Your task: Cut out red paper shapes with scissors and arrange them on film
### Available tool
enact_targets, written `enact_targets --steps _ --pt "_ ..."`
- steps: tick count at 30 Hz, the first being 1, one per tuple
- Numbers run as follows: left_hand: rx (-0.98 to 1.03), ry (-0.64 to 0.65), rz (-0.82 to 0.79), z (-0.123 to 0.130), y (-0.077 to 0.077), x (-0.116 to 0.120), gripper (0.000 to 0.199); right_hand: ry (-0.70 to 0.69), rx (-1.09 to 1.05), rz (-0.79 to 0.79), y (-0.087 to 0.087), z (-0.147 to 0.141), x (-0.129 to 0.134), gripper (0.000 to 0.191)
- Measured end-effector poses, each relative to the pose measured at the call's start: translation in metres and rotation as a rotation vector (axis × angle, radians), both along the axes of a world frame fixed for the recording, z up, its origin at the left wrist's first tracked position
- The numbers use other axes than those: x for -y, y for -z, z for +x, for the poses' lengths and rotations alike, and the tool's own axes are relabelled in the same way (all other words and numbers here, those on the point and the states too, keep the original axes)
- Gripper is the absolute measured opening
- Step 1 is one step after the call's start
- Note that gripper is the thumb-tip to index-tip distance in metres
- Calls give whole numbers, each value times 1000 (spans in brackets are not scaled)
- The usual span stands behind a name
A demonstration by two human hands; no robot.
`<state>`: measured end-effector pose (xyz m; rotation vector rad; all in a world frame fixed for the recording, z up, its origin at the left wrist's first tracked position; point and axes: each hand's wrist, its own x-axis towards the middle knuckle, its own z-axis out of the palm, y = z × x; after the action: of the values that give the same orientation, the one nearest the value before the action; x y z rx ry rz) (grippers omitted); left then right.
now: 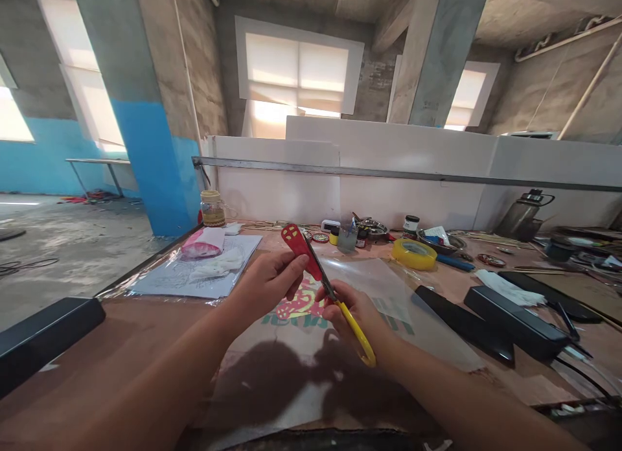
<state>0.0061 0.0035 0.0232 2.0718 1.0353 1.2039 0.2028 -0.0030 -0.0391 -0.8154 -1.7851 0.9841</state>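
Observation:
My left hand point(272, 284) pinches a red strip point(302, 251) with yellow cut-out shapes at its rounded upper end. In my right hand point(357, 312) are scissors with yellow handles point(358, 334), their dark blades pointing up and left along the strip's right edge. How far the blades are apart cannot be made out. Below both hands, a translucent sheet point(311, 367) lies on the table, with a red and pale yellow patterned piece point(296, 303) and green lettering showing between and behind the hands. My hands partly hide that piece.
White papers point(243, 256) with a pink item lie at the left. Yellow tape point(414, 253), jars and metal bowls stand along the back. Black boxes point(518, 321) and a dark bottle point(519, 214) are at the right; another black box point(48, 334) sits at the left edge.

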Motion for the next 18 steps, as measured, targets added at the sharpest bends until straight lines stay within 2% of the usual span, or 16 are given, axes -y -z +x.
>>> enact_targets --steps 3,7,13,18 --pt "43 15 21 -3 -1 -2 47 -5 -2 1 3 1 -3 47" --pt "99 -56 81 -8 -4 -4 40 -26 14 -4 2 1 -2 46" --pt "-74 -92 155 -3 -3 -1 36 -22 85 53 -4 4 7 47" --pt "-48 -56 127 2 2 -2 37 -56 -2 -64 -9 2 12 54"
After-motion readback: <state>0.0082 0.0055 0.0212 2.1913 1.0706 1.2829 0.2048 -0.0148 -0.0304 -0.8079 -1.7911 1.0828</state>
